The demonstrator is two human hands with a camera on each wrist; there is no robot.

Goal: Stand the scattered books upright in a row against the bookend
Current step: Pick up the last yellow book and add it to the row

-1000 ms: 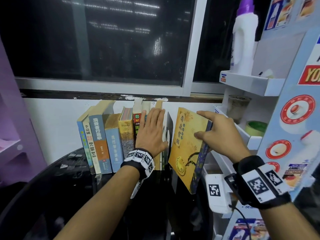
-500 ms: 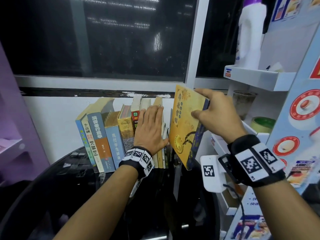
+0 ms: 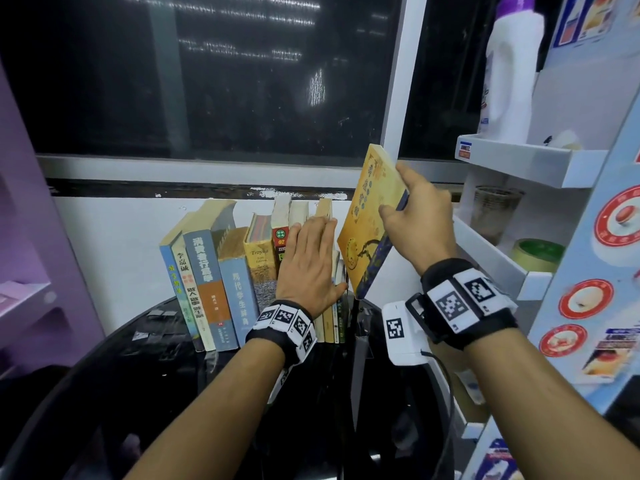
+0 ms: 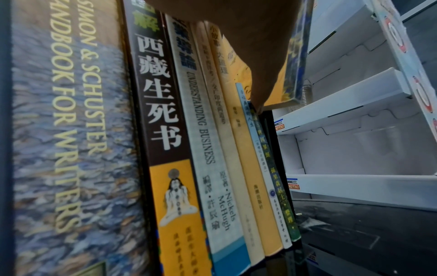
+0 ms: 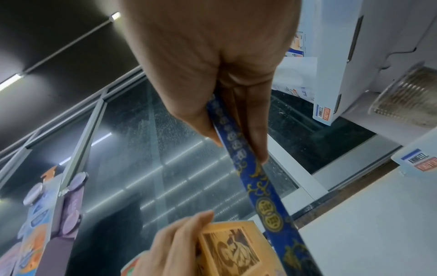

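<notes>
A row of books (image 3: pixel 221 278) stands upright on the black round table (image 3: pixel 138 393), spines toward me. My left hand (image 3: pixel 311 258) lies flat with straight fingers against the spines at the row's right end; its thumb (image 4: pixel 257 74) points down beside the thin books. A black bookend (image 4: pixel 269 130) stands right of the last thin book. My right hand (image 3: pixel 412 216) pinches a yellow book (image 3: pixel 367 216) by its blue spine (image 5: pixel 260 186), thumb on the front cover. That book hangs tilted in the air, just right of the row and above the bookend.
A white shelf rack (image 3: pixel 519 161) stands close on the right with a white bottle (image 3: pixel 509 74), a clear cup (image 3: pixel 495 213) and a green tape roll (image 3: pixel 536 254). A purple shelf (image 3: pixel 31 237) is at the left. A wall and dark window are behind the row.
My right hand has lifted the yellow book higher and closer to the row's right end. My left hand has stayed flat on the spines.
</notes>
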